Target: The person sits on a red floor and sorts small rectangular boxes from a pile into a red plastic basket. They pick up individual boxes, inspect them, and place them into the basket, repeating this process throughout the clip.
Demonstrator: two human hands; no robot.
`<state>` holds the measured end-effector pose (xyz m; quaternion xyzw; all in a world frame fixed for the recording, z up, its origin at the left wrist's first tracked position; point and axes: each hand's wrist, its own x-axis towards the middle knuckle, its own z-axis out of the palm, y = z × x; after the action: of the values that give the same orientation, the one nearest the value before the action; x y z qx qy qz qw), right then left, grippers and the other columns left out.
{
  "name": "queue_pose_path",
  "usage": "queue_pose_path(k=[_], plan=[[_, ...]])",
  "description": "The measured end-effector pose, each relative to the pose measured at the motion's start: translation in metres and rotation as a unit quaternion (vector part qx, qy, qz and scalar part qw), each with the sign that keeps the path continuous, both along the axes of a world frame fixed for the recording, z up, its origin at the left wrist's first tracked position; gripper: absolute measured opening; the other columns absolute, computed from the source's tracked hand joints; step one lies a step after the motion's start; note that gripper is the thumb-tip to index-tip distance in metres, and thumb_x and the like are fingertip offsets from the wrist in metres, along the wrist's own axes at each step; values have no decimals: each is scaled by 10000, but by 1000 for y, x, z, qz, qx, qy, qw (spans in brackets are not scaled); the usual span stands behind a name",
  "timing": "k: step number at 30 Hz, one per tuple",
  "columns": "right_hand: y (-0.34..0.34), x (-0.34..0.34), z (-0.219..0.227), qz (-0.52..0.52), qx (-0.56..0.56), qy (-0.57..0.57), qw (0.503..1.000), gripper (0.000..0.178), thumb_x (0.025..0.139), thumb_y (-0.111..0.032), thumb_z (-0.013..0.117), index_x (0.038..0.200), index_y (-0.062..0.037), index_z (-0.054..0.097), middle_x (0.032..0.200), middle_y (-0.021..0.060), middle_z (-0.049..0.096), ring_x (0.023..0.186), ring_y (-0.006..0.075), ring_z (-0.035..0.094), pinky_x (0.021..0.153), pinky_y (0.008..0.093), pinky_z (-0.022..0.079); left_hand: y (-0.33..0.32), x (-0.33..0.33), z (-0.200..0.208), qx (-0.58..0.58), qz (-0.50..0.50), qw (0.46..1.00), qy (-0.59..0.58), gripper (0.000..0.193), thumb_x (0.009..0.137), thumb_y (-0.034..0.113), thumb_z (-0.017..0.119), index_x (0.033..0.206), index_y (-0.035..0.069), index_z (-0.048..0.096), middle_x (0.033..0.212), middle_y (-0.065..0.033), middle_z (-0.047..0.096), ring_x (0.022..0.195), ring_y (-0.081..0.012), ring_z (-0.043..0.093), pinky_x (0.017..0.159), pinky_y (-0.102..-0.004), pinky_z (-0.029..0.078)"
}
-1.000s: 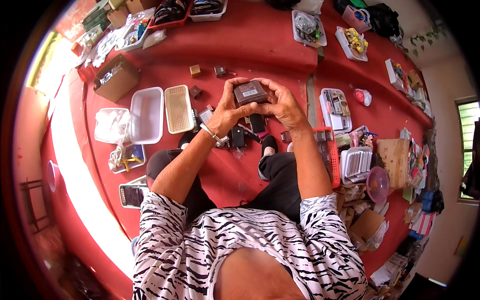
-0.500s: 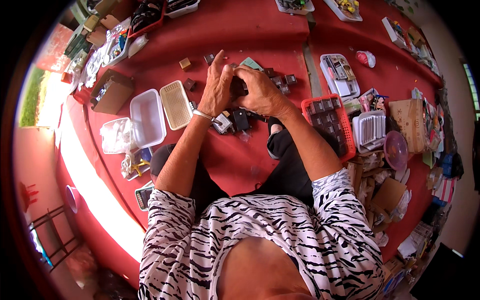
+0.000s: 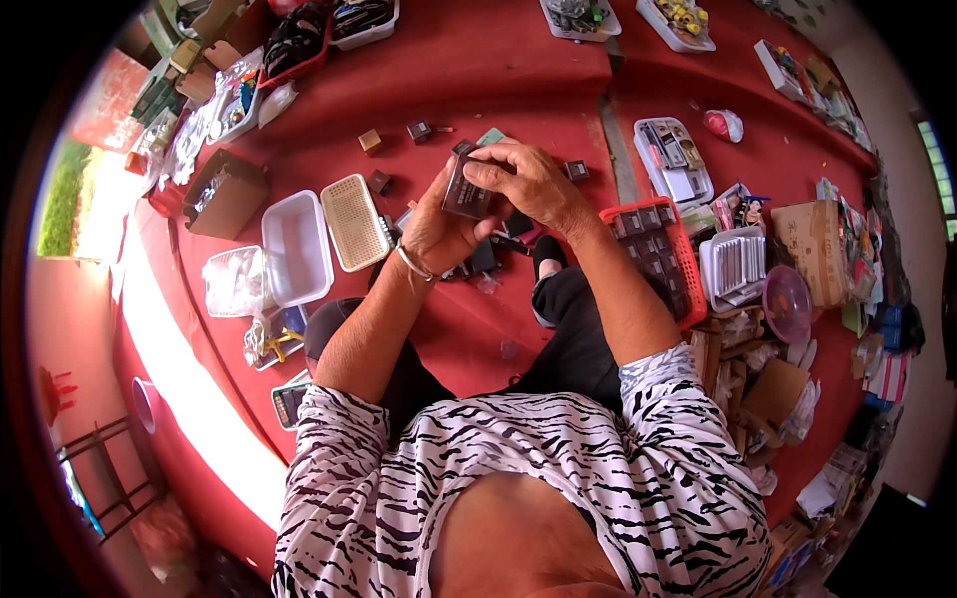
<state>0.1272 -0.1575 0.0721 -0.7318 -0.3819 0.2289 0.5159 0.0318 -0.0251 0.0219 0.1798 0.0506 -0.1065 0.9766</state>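
Note:
Between my two hands is a small dark brown box point(image 3: 465, 195) with pale print on its face. My left hand point(image 3: 435, 221) supports it from the left and below, its fingers partly hidden behind the box. Across the top edge lies my right hand point(image 3: 523, 181), with thumb and fingers closed on it. Past my hands, several small dark boxes lie on the red cloth, among them one box point(image 3: 419, 131) beyond my fingers and another box point(image 3: 576, 170) to the right. A gold-brown box point(image 3: 370, 142) sits farther left. Dark items under my hands are mostly hidden.
A cream basket point(image 3: 335, 195) and a white tub point(image 3: 271, 239) stand left of my hands. On the right, a red basket point(image 3: 690, 261) holds several dark boxes, next to a white tray point(image 3: 704, 191). A cardboard box point(image 3: 249, 179) stands far left. My knees frame the red cloth.
My hands have turned the dark box so its printed face shows. The left hand has lowered and its raised fingers have folded in around the box.

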Motion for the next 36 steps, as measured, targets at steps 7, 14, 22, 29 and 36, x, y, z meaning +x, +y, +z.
queue_pose_path(k=[7,14,22,29,36], plan=[[28,-7,2,-147,147,-365,908,429,885,-355,523,1155,-22,522,1184,188,484,1109,335,453,917,444,364,-3,0,-13,37,34,998,43,400,953,393,391,1200,91,478,1098,-85,589,993,-205,585,796,-377,522],[37,-2,-12,-99,25,-458,883,553,882,-493,443,1230,-64,478,1300,180,422,1225,321,377,956,579,264,-2,-13,-23,92,-28,994,52,450,951,377,383,1288,80,419,1047,-137,588,834,-183,609,628,-281,556],[-10,25,3,-44,81,213,973,649,827,-522,579,1151,38,529,1093,125,571,1056,216,523,890,316,394,1,-8,1,-58,-30,997,35,511,943,424,367,1180,-15,478,770,-121,594,584,-150,536,456,-178,457],[5,-2,-4,25,43,108,993,576,596,-225,778,1057,40,555,901,127,622,883,207,596,784,325,456,2,0,4,61,84,995,5,488,944,466,343,1153,51,491,1060,-89,574,877,-186,583,729,-318,515],[5,-9,1,-45,-38,-283,957,734,605,-124,719,1256,-13,400,1165,159,556,1091,300,525,974,448,306,5,-4,22,286,126,950,-15,644,840,197,632,1357,80,265,1212,-149,489,1086,-252,523,839,-409,493]])
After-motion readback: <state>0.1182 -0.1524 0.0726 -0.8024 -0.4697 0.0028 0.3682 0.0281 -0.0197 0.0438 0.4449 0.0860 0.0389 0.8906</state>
